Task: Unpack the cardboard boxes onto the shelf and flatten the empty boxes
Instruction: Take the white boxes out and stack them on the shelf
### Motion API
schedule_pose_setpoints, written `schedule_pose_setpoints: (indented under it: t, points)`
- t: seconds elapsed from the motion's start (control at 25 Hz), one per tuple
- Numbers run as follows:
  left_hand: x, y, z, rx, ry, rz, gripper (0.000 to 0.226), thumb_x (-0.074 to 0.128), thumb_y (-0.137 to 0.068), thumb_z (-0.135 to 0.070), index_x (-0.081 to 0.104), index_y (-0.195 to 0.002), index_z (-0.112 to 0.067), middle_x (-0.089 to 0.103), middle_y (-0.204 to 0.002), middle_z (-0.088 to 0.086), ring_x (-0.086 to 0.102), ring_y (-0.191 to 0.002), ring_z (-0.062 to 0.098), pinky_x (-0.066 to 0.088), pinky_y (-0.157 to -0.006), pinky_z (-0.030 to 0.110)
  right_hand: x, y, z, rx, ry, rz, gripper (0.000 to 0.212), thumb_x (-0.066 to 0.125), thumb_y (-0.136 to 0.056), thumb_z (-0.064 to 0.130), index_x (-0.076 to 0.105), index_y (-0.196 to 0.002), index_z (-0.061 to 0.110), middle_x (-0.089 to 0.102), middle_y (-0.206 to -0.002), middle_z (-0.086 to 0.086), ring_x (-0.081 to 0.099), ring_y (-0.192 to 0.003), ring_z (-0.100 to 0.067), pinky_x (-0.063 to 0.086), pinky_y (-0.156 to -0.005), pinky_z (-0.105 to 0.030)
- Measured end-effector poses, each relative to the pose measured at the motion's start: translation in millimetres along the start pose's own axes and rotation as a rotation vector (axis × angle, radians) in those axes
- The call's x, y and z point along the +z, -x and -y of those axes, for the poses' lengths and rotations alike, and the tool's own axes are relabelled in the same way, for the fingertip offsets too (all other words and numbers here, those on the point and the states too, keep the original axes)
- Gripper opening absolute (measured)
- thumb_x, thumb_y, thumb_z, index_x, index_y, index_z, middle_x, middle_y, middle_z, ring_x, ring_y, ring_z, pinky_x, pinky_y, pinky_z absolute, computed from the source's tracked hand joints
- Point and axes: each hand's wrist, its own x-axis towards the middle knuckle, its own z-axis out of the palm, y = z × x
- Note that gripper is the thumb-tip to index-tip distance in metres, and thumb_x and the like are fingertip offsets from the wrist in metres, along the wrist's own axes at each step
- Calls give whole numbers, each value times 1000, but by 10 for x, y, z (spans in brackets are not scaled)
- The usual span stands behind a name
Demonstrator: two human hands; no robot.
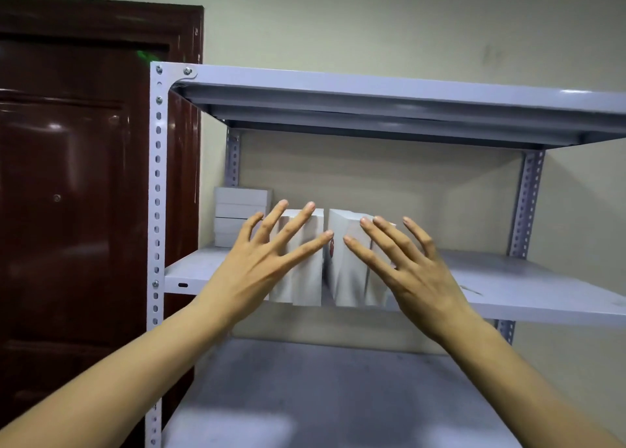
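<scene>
Two groups of small white boxes stand upright at the front edge of the middle shelf (528,288) of a grey metal rack. My left hand (257,264) is spread with straight fingers over the left group of white boxes (305,278). Over the right group of white boxes (352,278) my right hand (413,271) lies spread the same way. Whether the fingers touch the boxes or hover just in front is unclear. A stack of flat white boxes (242,210) lies at the back left of the same shelf. No cardboard box is in view.
The rack has a top shelf (389,91) above and a lower shelf (321,396) below. Its perforated left post (156,210) stands beside a dark brown door (67,176). A pale wall is behind. The middle shelf's right half is bare.
</scene>
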Motion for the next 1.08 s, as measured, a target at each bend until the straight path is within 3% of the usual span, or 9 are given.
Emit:
schedule_pose_setpoints:
  t: [0.16,0.28,0.4,0.6,0.68,0.76,0.84,1.0,1.08]
  points:
    - [157,-79,74,49,-48,-7,129,52,-58,24,2,-160,-37,-8,-169,7,4,-153,43,34,-112,62,78,-48,-47,-138,77,27,99,23,-73,-18,10,-163,23,7,-169,-10,12,-155,-29,17,-122,-59]
    - [226,-98,128,28,-27,-3,131,67,-58,19,5,-161,-34,-11,-169,5,6,-153,43,39,-109,61,157,-161,-89,-194,107,-14,90,38,-80,-11,16,-162,19,7,-169,-10,10,-156,-30,11,-123,-60]
    - [269,-82,227,-66,53,-15,118,81,-56,2,25,-158,-23,0,-169,7,22,-148,45,43,-105,58,202,-265,-121,-185,106,-31,81,54,-78,-1,35,-155,11,20,-167,-12,19,-154,-31,10,-122,-63]
    - [403,45,225,-318,324,-53,105,92,-55,-47,41,-139,-9,35,-154,9,41,-130,42,39,-112,51,309,-297,-109,111,-34,53,103,92,-47,33,49,-136,6,53,-140,-14,45,-140,-32,22,-115,-69]
    - [457,106,180,-382,374,-119,99,88,-58,-47,42,-136,-8,42,-142,8,43,-126,40,37,-112,48,335,-321,-63,219,-133,107,105,93,-46,39,47,-135,9,54,-134,-12,44,-136,-32,36,-106,-66]
    - [494,166,119,-426,428,-162,94,87,-60,-44,43,-135,-8,45,-135,7,44,-125,34,39,-110,44,326,-373,-26,305,-224,130,103,94,-49,42,47,-136,12,51,-132,-12,43,-132,-33,52,-86,-55]
    - [516,226,40,-472,513,-137,94,89,-62,-41,40,-137,-14,42,-138,3,41,-130,30,42,-108,41,281,-450,-8,384,-271,115,100,95,-51,40,49,-137,15,48,-130,-14,41,-129,-35,55,-69,-48]
    - [635,315,-53,-453,629,-102,91,88,-70,-36,35,-141,-21,34,-148,-2,29,-146,23,29,-121,37,154,-665,31,544,-288,28,96,95,-56,38,49,-138,19,43,-132,-15,35,-127,-34,57,-66,-46]
    - [634,303,-39,-436,704,-86,87,88,-72,-36,35,-141,-27,27,-150,-6,30,-144,14,33,-117,29,85,-780,89,572,-302,-21,95,94,-58,38,47,-139,20,41,-134,-14,32,-128,-33,57,-65,-47]
